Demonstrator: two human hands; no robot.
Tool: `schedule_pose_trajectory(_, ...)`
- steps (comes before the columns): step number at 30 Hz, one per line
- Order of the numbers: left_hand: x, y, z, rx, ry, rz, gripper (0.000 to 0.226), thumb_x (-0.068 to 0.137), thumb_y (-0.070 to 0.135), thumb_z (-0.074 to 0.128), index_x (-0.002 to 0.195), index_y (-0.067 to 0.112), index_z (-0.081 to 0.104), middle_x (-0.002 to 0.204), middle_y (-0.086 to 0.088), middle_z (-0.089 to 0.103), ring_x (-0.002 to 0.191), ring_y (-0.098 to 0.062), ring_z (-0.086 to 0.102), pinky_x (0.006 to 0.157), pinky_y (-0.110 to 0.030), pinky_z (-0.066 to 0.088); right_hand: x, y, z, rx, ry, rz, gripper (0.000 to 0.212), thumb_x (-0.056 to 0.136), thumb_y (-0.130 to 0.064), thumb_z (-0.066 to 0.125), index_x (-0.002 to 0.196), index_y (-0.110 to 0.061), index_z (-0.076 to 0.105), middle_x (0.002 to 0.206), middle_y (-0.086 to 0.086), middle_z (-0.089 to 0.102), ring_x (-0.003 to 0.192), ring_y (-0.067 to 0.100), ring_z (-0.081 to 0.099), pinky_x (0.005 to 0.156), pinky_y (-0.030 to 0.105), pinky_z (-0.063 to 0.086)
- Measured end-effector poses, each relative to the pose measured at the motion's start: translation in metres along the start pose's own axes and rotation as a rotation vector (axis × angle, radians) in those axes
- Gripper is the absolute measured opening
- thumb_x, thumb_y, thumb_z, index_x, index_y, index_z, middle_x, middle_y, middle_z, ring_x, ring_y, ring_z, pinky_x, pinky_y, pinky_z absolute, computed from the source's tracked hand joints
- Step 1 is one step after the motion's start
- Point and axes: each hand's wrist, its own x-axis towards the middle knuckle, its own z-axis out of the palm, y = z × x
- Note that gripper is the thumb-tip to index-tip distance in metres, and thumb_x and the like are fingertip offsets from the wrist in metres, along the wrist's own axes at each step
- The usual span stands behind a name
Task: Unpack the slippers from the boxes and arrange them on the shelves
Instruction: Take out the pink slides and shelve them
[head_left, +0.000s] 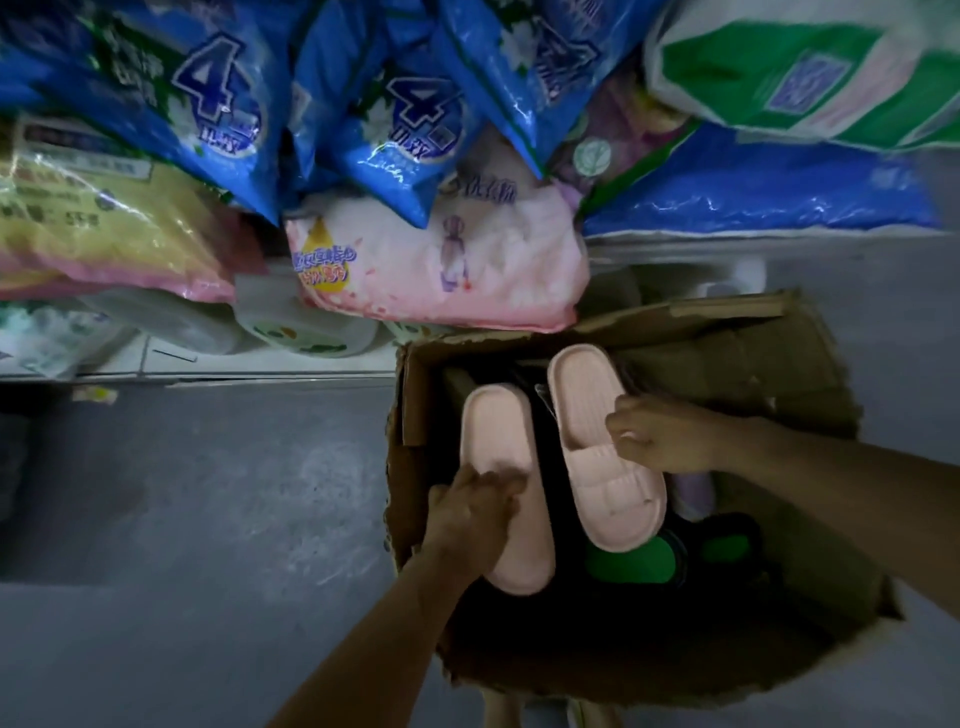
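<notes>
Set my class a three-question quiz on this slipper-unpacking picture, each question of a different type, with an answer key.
1. True or false: the left hand holds the left pink slipper and the right hand holds the right pink slipper, both above the open cardboard box.
2. Multiple choice: what colour shows on the items lying deep in the box? A green, B red, C orange.
3. Fill the gap: the blue bags behind the box bear a large digit ___.

Key: 1 true; 2 A; 3 the digit 4.
</notes>
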Motion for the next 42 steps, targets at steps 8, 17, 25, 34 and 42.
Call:
schedule_pose_trajectory(8, 0.064, 0.033, 0.016, -0.101, 0.072, 0.134, 0.031, 0.096, 0.029, 0.045, 0.125, 0.029, 0.054, 0.133, 0.002, 0.052, 0.134, -0.022, 0.030, 0.105, -0.044, 0.037, -0.001, -0.001, 0.021, -0.319, 0.018, 0.098, 0.036, 0.090, -0.029, 0.044, 0.126, -0.024, 0.048, 0.122, -0.001, 0.048, 0.117, 0.020, 0.040, 0.090, 0.034, 0.034)
schedule_pose_trajectory(17, 0.028, 0.008, 0.030, -0.833, 0.296, -0.481, 0.054, 0.094, 0.030, 0.052, 0.143, 0.020, 0.031, 0.142, -0.005, 0.033, 0.133, -0.025, 0.031, 0.108, -0.042, 0.034, 0.012, -0.029, 0.034, 0.087, 0.059, 0.091, 0.058, 0.092, -0.049, 0.048, 0.144, -0.035, 0.027, 0.139, -0.002, 0.050, 0.124, 0.023, 0.050, 0.099, 0.040, 0.041)
schedule_pose_trajectory(25, 0.025, -0.004, 0.065, -1.255, -0.119, -0.775, 0.049, 0.090, 0.016, 0.057, 0.138, 0.020, 0.044, 0.125, -0.008, 0.055, 0.108, -0.028, 0.056, 0.094, -0.046, 0.051, 0.015, -0.044, 0.025, 0.295, -0.065, 0.150, 0.028, 0.092, -0.041, 0.054, 0.116, -0.028, 0.061, 0.114, -0.007, 0.061, 0.102, 0.018, 0.058, 0.087, 0.036, 0.048)
schedule_pose_trajectory(34, -0.046, 0.012, 0.001, -1.239, 0.026, -0.598, 0.044, 0.092, 0.005, 0.057, 0.134, 0.011, 0.049, 0.121, -0.009, 0.057, 0.109, -0.029, 0.059, 0.081, -0.037, 0.057, -0.038, -0.071, -0.020, 0.474, 0.019, 0.135, 0.016, 0.094, -0.034, 0.054, 0.097, -0.022, 0.064, 0.100, -0.003, 0.065, 0.093, 0.017, 0.061, 0.080, 0.043, 0.045)
schedule_pose_trajectory(42, -0.146, 0.029, -0.095, -1.343, 0.246, -0.439, 0.019, 0.090, 0.002, 0.059, 0.106, 0.011, 0.062, 0.090, -0.007, 0.066, 0.081, -0.023, 0.062, 0.070, -0.032, 0.055, -0.099, -0.152, -0.110, 0.431, 0.132, -0.015, 0.014, 0.090, -0.031, 0.055, 0.093, -0.022, 0.065, 0.092, -0.003, 0.067, 0.088, 0.015, 0.064, 0.083, 0.043, 0.053)
